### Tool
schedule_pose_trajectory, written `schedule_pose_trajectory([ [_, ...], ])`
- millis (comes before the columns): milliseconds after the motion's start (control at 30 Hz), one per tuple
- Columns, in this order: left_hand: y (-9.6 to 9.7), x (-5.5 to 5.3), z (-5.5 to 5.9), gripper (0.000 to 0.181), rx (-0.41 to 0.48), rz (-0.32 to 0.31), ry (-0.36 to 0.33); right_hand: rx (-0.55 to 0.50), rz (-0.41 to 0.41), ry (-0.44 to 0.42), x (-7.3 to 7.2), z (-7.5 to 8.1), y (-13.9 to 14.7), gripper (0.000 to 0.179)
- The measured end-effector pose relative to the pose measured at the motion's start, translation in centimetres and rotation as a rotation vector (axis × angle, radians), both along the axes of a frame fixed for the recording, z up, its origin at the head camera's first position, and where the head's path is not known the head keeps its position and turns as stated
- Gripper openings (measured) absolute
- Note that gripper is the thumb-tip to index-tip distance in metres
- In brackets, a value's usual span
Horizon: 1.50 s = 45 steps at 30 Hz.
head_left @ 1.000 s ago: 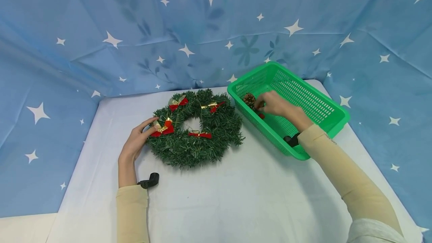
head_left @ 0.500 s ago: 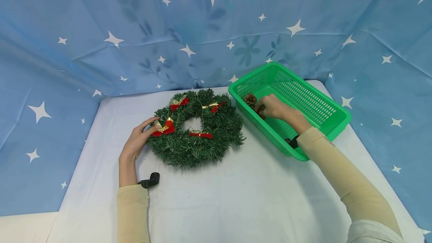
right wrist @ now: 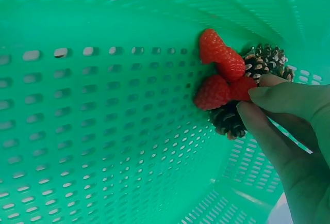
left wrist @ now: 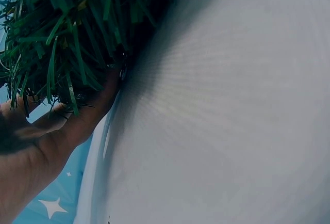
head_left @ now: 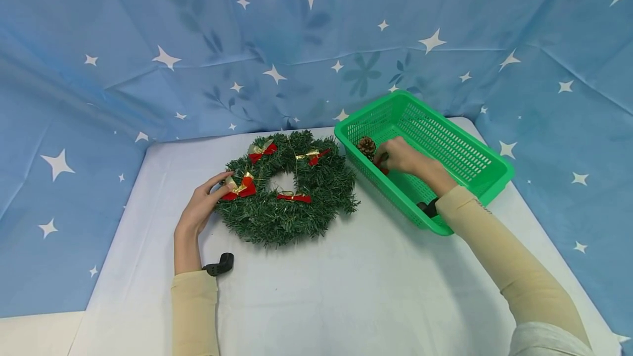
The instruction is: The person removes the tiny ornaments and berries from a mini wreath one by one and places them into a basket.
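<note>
A green wreath (head_left: 277, 218) with red-and-gold bows (head_left: 239, 190) lies on the white-covered table. My left hand (head_left: 196, 207) holds its left edge; the left wrist view shows fingers (left wrist: 95, 108) against the underside of the green needles (left wrist: 67, 38). Inside the green basket (head_left: 465, 153), my right hand (head_left: 403, 157) pinches a red raspberry (right wrist: 242, 87) between thumb and finger. Several more raspberries (right wrist: 212, 92) lie touching it against the basket wall. Brown pinecones (right wrist: 265, 61) sit beside and beneath them, partly hidden by my fingers.
The basket stands at the back right of the table, its near corner close to the wreath's right side. A blue star-printed cloth (head_left: 277, 21) hangs behind and at both sides. A black wrist camera (head_left: 220, 264) juts from my left wrist.
Inside the basket my right hand has dipped slightly lower and its fingers have closed on a raspberry. My left hand has stayed at the wreath, which has not moved.
</note>
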<state>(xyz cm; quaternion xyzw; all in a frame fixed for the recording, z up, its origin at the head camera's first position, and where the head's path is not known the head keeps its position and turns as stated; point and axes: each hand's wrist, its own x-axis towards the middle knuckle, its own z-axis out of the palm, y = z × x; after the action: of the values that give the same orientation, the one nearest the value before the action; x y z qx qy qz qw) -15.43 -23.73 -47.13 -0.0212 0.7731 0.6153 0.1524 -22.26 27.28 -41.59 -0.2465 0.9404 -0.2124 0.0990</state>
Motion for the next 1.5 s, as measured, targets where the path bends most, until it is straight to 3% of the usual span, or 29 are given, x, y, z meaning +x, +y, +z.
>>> schedule_pose_trajectory([
  [1133, -0.1, 0.1, -0.1, 0.066, -0.004, -0.003, 0.006, 0.012, 0.011, 0.068, -0.8, 4.4, -2.0, 0.018],
  [1500, 0.8, 0.7, 2.2, 0.065, 0.000, -0.012, -0.008, -0.016, 0.067, 0.088, -1.6, 6.4, -4.1, 0.017],
])
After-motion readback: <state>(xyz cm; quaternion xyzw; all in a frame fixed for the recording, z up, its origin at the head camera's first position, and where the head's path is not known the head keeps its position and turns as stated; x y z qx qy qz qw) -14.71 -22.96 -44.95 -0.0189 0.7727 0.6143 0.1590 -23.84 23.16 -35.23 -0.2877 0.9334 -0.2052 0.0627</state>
